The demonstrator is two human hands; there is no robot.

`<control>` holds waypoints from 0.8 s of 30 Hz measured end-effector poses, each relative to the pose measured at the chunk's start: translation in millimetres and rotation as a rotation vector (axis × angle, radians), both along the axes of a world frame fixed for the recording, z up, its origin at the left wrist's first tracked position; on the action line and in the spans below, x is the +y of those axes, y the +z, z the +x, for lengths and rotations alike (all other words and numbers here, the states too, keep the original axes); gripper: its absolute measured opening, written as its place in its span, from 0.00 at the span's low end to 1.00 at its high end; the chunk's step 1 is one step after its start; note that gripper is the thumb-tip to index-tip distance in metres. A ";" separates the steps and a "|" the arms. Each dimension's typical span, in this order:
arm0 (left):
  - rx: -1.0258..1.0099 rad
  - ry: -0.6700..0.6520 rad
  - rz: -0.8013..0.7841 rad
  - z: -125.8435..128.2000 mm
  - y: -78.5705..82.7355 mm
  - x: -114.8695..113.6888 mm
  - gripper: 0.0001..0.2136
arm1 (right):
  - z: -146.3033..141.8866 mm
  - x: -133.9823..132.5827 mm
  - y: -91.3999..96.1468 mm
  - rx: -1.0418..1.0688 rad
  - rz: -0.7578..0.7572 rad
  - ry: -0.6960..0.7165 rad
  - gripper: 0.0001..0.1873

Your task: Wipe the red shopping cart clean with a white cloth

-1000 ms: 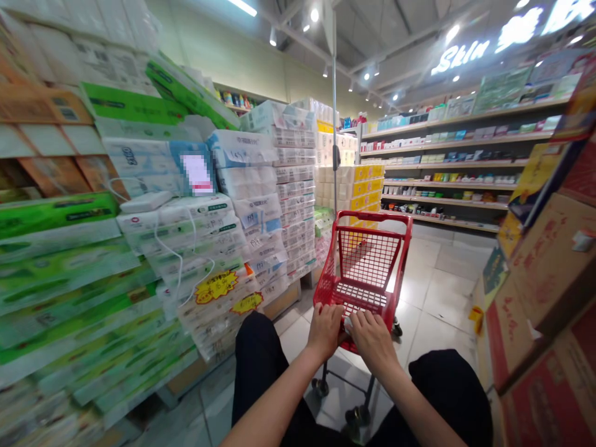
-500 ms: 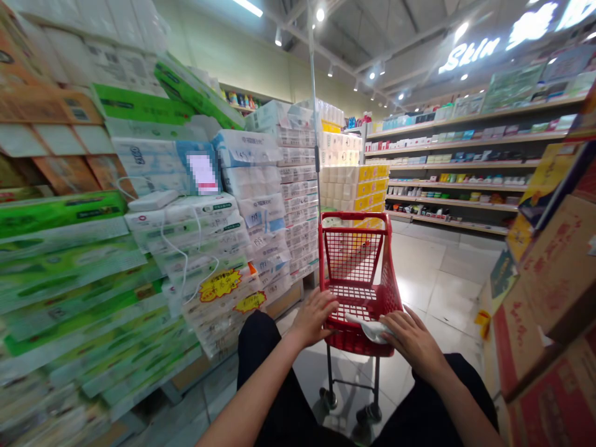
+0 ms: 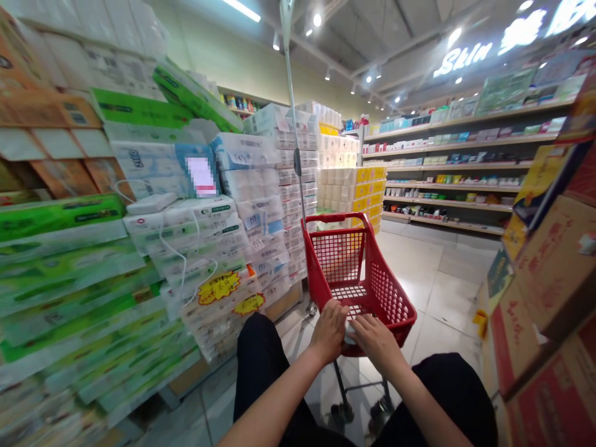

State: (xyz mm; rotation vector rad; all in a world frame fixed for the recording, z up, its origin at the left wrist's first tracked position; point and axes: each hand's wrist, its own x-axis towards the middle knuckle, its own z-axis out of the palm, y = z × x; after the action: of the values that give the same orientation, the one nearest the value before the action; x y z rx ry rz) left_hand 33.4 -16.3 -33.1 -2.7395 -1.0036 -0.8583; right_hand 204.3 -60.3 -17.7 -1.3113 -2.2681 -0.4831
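A red shopping cart (image 3: 391, 295) with a plastic mesh basket stands between my knees, turned at an angle. A thin metal pole rises from its far left corner. My left hand (image 3: 329, 329) is closed over the near left corner of the basket's rim, fingers bent. Right beside it, my right hand (image 3: 376, 338) is closed on a white cloth (image 3: 349, 335) at the near rim. Most of the cloth is hidden under the fingers, and the two hands almost touch.
Stacked tissue packs (image 3: 251, 180) with yellow price tags (image 3: 218, 287) line the left side. A white device (image 3: 151, 203) with a cable rests on one stack. Cardboard boxes (image 3: 561, 267) rise on the right. Stocked shelves (image 3: 447, 162) stand beyond the tiled floor (image 3: 428, 248).
The cart has turned, its far end swinging left and its near right corner outward. My right hand has moved left with the cloth, close to my left hand, which has shifted slightly right.
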 end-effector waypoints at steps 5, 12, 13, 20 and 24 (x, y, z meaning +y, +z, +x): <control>0.107 -0.147 -0.038 0.2 23.9 3.4 0.32 | 32.6 0.0 1.5 0.040 -0.053 0.130 0.12; 0.185 -0.193 0.081 -11.2 52.6 57.7 0.28 | 66.1 -4.4 20.2 0.109 -0.187 0.112 0.13; 0.183 -0.152 0.090 -9.6 51.2 64.7 0.27 | 68.8 -4.5 20.5 0.111 -0.195 0.101 0.13; 0.179 -0.001 0.116 7.3 27.9 74.2 0.26 | 58.8 -5.0 1.9 0.045 -0.026 -0.005 0.12; 0.174 0.024 0.147 10.6 23.8 69.2 0.27 | 31.9 -8.7 -2.0 0.051 0.038 -0.191 0.11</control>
State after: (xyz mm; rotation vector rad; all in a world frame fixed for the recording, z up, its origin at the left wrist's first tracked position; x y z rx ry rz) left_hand 44.0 52.9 -9.4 -2.6195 -0.9017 -0.6489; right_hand 236.2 -69.0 -19.6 -1.5111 -2.0924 -0.5489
